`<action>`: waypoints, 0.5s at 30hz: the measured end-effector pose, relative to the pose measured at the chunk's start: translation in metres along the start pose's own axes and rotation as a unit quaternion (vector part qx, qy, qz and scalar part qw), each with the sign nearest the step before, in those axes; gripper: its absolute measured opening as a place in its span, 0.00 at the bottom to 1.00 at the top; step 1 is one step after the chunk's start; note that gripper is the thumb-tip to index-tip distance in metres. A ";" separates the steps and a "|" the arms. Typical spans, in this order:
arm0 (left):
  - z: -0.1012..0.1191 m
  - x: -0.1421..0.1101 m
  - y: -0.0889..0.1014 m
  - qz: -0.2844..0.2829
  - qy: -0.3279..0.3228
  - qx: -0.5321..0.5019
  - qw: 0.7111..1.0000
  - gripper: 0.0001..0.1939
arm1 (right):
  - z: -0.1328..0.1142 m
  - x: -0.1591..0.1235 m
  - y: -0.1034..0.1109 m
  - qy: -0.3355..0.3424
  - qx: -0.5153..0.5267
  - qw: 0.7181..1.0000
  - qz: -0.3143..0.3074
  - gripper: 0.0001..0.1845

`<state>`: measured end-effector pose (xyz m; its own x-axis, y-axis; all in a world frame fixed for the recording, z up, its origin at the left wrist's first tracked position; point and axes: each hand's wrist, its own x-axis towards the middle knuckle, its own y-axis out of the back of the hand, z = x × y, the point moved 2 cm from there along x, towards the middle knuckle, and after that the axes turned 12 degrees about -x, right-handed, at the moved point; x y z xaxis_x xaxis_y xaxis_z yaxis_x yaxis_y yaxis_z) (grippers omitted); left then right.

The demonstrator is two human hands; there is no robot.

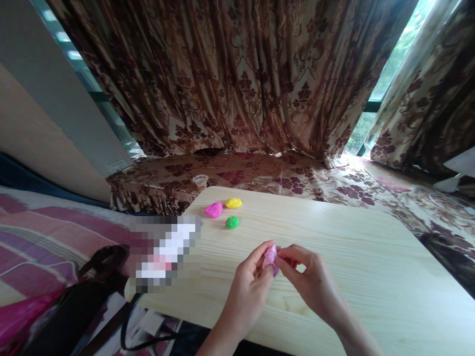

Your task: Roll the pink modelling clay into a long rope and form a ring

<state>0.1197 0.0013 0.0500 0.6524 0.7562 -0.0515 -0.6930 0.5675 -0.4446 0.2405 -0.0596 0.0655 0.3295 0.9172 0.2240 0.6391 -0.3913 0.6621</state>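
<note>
Above the pale wooden table, a light pink lump [270, 257], soft-looking like modelling clay, is held between my two hands. The fingers and thumb of my left hand [253, 284] close round it from the left. My right hand [309, 269] pinches its right side with thumb and forefinger. Farther off on the table lie three lumps of similar look: a magenta one [214, 209], a yellow one [233, 203] and a green one [232, 222]. Neither hand touches those three.
The wooden table [352, 237] spreads under my hands. A pixelated patch [166, 252] hides something at its left edge, with a black cable [124, 321] below. Behind stand a clear plastic cup [201, 182] and a patterned curtain [241, 74]. A bed [33, 212] is at left.
</note>
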 end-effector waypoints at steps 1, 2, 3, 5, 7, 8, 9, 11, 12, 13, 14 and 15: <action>0.000 -0.001 -0.001 0.002 -0.005 0.006 1.000 0.20 | -0.001 0.000 -0.001 -0.001 0.002 1.000 0.005 0.07; 0.001 -0.001 -0.002 0.006 -0.009 0.010 1.000 0.20 | -0.001 0.000 -0.001 -0.004 0.004 1.000 0.012 0.06; 0.002 -0.001 -0.004 0.010 -0.011 0.011 1.000 0.20 | -0.001 0.000 -0.001 -0.010 0.004 1.000 0.017 0.06; 0.004 -0.002 -0.006 0.017 -0.009 -0.002 1.000 0.20 | 0.001 0.000 -0.001 -0.030 0.004 0.999 0.028 0.07; 0.006 -0.001 -0.007 0.022 0.004 -0.037 0.999 0.20 | 0.005 0.000 0.001 -0.047 0.003 0.998 0.040 0.08; 0.008 -0.001 -0.007 0.025 0.014 -0.061 0.998 0.20 | 0.007 0.000 0.002 -0.050 0.007 0.998 0.038 0.08; 0.009 -0.001 -0.006 0.032 0.024 -0.085 0.996 0.21 | 0.009 -0.001 0.003 -0.048 0.018 0.998 0.026 0.08; 0.011 -0.002 -0.002 0.043 0.054 -0.130 0.989 0.22 | 0.011 -0.001 0.007 -0.032 0.058 0.998 -0.008 0.07; 0.012 -0.002 0.001 0.045 0.070 -0.147 0.986 0.22 | 0.010 -0.001 0.010 -0.018 0.075 0.997 -0.019 0.07; 0.012 -0.002 0.003 0.044 0.084 -0.160 0.982 0.21 | 0.009 -0.001 0.013 -0.001 0.083 0.996 -0.022 0.08; 0.013 -0.002 0.005 0.040 0.096 -0.168 0.980 0.20 | 0.006 -0.001 0.016 0.018 0.077 0.997 -0.019 0.09; 0.013 -0.002 0.006 0.035 0.104 -0.172 0.979 0.19 | 0.003 -0.001 0.018 0.036 0.060 0.997 -0.012 0.10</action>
<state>0.1103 0.0070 0.0587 0.6797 0.6869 -0.2573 -0.6172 0.3460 -0.7066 0.2533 -0.0680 0.0751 0.2642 0.9278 0.2632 0.7265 -0.3710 0.5784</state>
